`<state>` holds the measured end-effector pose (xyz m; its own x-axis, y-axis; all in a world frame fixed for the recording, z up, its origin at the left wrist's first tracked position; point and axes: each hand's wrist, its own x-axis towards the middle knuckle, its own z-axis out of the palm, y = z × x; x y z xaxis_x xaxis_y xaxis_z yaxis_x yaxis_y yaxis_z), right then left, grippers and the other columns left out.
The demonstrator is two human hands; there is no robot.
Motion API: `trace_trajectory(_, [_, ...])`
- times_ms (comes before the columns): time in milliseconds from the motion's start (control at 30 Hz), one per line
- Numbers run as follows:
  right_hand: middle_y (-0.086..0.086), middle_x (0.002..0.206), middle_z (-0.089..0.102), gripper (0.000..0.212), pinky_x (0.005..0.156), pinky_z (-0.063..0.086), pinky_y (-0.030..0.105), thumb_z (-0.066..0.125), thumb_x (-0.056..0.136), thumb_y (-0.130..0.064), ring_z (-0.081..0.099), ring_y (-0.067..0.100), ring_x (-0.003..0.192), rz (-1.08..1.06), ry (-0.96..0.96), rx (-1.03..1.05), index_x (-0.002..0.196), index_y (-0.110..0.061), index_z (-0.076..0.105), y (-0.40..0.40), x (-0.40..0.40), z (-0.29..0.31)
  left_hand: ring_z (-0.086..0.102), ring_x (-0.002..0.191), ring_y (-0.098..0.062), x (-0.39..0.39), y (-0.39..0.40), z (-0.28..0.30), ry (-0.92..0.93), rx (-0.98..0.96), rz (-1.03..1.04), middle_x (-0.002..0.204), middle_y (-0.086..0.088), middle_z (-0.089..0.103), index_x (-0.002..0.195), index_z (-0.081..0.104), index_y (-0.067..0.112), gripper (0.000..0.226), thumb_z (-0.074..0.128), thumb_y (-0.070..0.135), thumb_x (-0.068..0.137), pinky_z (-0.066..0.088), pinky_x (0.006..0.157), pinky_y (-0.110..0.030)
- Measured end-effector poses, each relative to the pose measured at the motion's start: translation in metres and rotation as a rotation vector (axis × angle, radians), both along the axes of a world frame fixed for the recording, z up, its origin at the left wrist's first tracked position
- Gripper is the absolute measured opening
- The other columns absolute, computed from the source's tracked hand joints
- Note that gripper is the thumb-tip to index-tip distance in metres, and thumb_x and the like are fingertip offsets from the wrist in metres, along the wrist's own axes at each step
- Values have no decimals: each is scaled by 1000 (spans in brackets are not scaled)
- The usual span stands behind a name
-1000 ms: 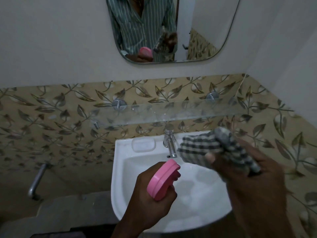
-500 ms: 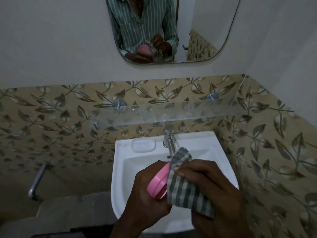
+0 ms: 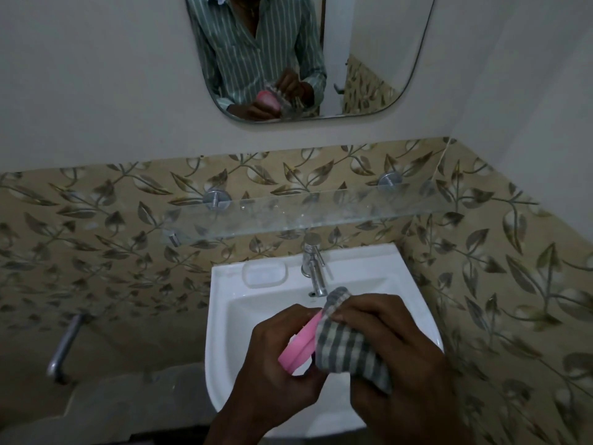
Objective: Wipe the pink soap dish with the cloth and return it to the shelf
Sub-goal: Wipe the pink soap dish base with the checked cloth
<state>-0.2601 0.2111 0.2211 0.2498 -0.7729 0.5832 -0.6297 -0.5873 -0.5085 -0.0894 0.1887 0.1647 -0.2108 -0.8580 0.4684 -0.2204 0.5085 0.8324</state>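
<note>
Shelf (image 3: 321,213) above sink (image 3: 224,316); tap (image 3: 316,271) behind hands, mirror (image 3: 369,59) topmost.

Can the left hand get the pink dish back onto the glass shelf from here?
Probably yes. The left hand grips the pink soap dish over the sink; the glass shelf above looks bare. The tap stands between, and the right hand presses the cloth on the dish.

green white-striped shirt (image 3: 244,53), bare hands (image 3: 282,358)

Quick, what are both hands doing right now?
Left hand: closed around the pink soap dish, holding it over the sink.
Right hand: closed on the checked cloth, pressing it against the dish.
</note>
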Motion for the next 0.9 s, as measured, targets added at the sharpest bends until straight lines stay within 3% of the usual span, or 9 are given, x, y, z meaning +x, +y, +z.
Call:
trace_trajectory(100, [17, 99, 66, 33, 92, 48, 23, 57, 70, -4, 64, 27, 93, -44, -8, -37, 98, 5, 71, 0, -4, -1, 72, 83, -23, -1, -1, -2, 15, 7, 24, 94, 2, 73, 109, 73, 12, 34, 76, 4, 76, 58, 69, -40])
trace_trajectory(233, [12, 106, 63, 28, 92, 46, 26, 60, 76, -8, 61, 23, 103, 40, 7, -87, 102, -5, 69, 10, 6, 2, 74, 94, -23, 0, 1, 2, 28, 12, 2, 103, 2, 75, 118, 71, 16, 45, 76, 19, 74, 59, 76, -41])
trace_trajectory(367, [17, 91, 66, 29, 80, 51, 27, 67, 62, 2, 66, 30, 83, -43, 1, -58, 91, 5, 72, -3, -3, 4, 73, 84, -26, -6, 2, -2, 8, -18, 53, 95, -3, 74, 110, 73, 7, 32, 77, 15, 79, 58, 68, -46])
trace_trajectory(500, [16, 97, 66, 26, 84, 52, 31, 54, 81, -12, 64, 29, 89, 19, 28, -95, 94, 2, 73, 6, 6, 3, 73, 88, -25, -3, 2, -1, 17, -11, 31, 97, -1, 75, 114, 71, 17, 44, 76, 19, 71, 58, 72, -41])
trace_trajectory(600, [15, 89, 66, 22, 81, 49, 21, 56, 80, -7, 65, 28, 81, -53, 25, -62, 90, 3, 72, -5, -5, 4, 71, 82, -24, -4, 2, -5, -28, -38, 59, 94, 1, 73, 108, 73, 9, 33, 73, 13, 76, 57, 68, -42])
trace_trajectory(767, [12, 95, 64, 24, 81, 50, 27, 56, 76, -11, 60, 21, 88, 20, 51, -109, 94, -2, 70, 4, 8, 6, 73, 89, -19, 0, 0, -5, -20, 7, 11, 96, 3, 75, 111, 74, 12, 41, 76, 18, 71, 60, 76, -34])
trace_trajectory(900, [7, 85, 62, 19, 69, 52, 29, 67, 68, 0, 60, 19, 78, 42, -25, 35, 87, -3, 70, -10, -3, 5, 68, 74, -15, -3, 3, -5, -57, -8, 42, 88, 17, 67, 101, 69, 24, 28, 72, 13, 76, 53, 65, -27])
